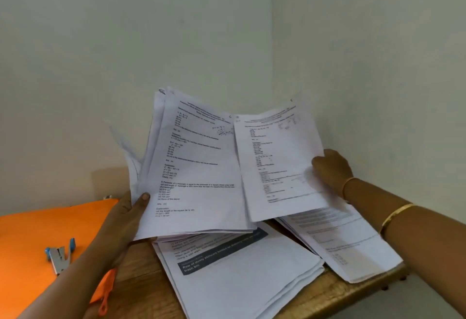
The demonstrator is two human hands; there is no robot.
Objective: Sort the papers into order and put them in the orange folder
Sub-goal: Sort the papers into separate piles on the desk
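Fingers of the left hand (126, 215) grip the lower corner of a raised paper stack (196, 167); the orange folder (30, 228) lies flat just left of them. Farther right, the right hand (330, 167) holds one sheet (280, 167) by its edge.

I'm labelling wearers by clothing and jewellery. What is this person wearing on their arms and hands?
Both forearms are bare, with no sleeves in view. The right forearm carries two thin gold bangles: the wrist bangle and the upper bangle further up the arm. The left forearm shows no jewellery. No gloves.
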